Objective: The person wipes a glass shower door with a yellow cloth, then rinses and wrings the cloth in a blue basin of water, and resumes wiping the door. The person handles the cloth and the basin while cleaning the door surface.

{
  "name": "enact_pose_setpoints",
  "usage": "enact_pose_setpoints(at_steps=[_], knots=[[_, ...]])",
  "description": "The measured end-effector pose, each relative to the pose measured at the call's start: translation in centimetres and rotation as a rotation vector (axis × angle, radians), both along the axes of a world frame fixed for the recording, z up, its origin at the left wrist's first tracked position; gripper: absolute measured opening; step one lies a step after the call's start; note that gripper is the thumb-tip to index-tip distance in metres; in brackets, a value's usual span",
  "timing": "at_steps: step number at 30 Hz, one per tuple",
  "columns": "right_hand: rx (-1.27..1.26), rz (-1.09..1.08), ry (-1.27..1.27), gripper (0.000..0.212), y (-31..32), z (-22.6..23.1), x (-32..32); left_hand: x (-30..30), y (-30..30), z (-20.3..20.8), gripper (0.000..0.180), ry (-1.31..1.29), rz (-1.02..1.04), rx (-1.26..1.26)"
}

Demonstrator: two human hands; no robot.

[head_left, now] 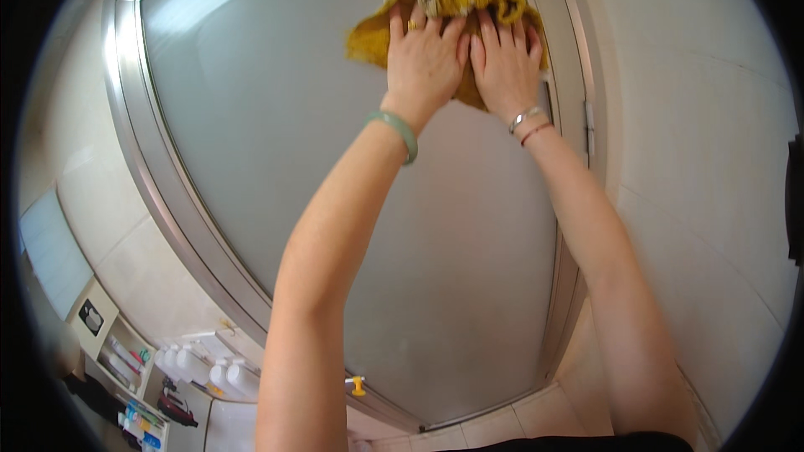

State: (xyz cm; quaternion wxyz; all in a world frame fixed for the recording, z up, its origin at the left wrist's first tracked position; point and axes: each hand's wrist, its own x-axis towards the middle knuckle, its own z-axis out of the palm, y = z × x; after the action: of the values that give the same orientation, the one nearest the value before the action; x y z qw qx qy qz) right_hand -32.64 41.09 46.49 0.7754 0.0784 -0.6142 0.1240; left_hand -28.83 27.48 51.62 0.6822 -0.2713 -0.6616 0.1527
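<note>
Both my arms reach up to a frosted glass door panel [452,259] in a silvery metal frame. A yellow-brown cloth [368,40] lies bunched against the upper right part of the glass. My left hand [423,63], with a ring on a finger and a green bangle at the wrist, presses flat on the cloth, fingers stretched out. Close beside it, my right hand [507,71] also lies on the cloth with its fingers extended upward. A silver bracelet and a red cord circle the right wrist. The cloth's upper edge is crumpled above the fingertips.
Pale tiled walls [695,142] flank the door. At lower left stand several white bottles [188,364] and a shelf unit [121,360] holding small toiletries. A yellow-and-white fitting [358,385] sits low by the door frame. Floor tiles [494,427] show below the panel.
</note>
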Motion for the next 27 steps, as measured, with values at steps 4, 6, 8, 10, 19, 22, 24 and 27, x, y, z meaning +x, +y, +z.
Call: enact_pose_setpoints(at_steps=[4,6,8,10,19,22,24,27], knots=[[0.036,0.026,-0.208,0.043,-0.9,-10.6,2.6,2.3,-0.9,-10.0,0.029,-0.185,-0.004,0.029],[0.063,0.071,-0.296,0.042,-1.8,-16.2,3.9,3.3,-1.9,-15.5,0.027,-0.271,0.018,0.059],[0.097,0.157,-0.404,0.040,-3.3,-21.7,5.1,4.4,-3.7,-21.5,0.026,-0.389,0.083,0.092],[0.144,0.245,-0.515,0.037,-4.7,-26.5,7.1,5.8,-5.9,-27.2,0.025,-0.477,0.130,0.127],[0.289,0.316,-0.529,0.037,-7.6,-30.5,8.5,9.6,-9.8,-32.4,0.032,-0.502,0.208,0.259],[0.333,0.332,-0.438,0.040,-10.1,-24.3,8.2,8.8,-12.7,-27.4,0.039,-0.387,0.239,0.268],[0.352,0.288,-0.338,0.039,-10.6,-20.0,7.4,9.0,-12.7,-23.0,0.040,-0.409,0.267,0.296],[0.355,0.257,-0.198,0.037,-12.1,-13.3,7.1,8.6,-14.2,-17.4,0.040,-0.235,0.213,0.259]])
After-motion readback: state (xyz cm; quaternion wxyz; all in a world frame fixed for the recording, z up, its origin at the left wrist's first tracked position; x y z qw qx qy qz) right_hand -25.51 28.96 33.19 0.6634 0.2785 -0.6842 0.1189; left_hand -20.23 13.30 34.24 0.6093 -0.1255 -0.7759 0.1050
